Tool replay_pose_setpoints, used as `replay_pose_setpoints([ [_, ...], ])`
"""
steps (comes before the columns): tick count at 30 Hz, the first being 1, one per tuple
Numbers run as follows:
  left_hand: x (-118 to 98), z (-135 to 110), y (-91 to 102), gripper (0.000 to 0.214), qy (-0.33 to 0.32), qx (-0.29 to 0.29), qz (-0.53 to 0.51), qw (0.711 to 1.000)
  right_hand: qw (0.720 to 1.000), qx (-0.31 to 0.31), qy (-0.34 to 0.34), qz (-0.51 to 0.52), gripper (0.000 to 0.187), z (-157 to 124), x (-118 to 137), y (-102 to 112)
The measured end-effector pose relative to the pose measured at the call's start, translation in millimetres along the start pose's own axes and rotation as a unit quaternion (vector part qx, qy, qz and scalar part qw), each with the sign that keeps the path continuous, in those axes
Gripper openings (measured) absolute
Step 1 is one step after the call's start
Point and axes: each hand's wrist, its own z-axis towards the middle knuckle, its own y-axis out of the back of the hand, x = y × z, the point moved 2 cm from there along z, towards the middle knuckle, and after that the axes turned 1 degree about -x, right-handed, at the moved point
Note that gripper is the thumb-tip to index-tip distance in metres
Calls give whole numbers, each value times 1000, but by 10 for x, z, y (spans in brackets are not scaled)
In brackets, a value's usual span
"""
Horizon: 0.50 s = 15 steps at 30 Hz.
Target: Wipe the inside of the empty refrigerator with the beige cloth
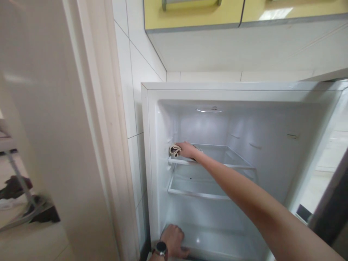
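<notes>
Inside an open white fridge [144, 152], my right hand [188, 150] reaches in from the right. It is closed on a beige cloth [174, 150], folded and bunched, at the left end of the upper shelf [240, 166]. The fingers curl over the cloth, and part of it is hidden beneath them. Lower down, my left hand [174, 240] rests low inside the fridge near its left wall, thumb apart from the fingers, holding nothing that I can see. A dark round watch [161, 248] sits on the left wrist.
A second shelf [201, 195] with a small dark speck lies below the upper one. Yellow cabinets [195, 16] hang overhead. A door frame [108, 145] and tiled wall [133, 90] stand left. The fridge door [334, 119] is swung out at right.
</notes>
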Motion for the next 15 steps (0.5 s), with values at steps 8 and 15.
replay_pose_setpoints([
  [8, 12, -11, -2, 66, 0, -2, -7, 1000, 875, -302, -177, 334, 52, 29, -165, 134],
  [15, 26, 172, -77, 44, 49, 88, -18, 995, 888, -306, -225, 261, 67, 321, 367, -140],
])
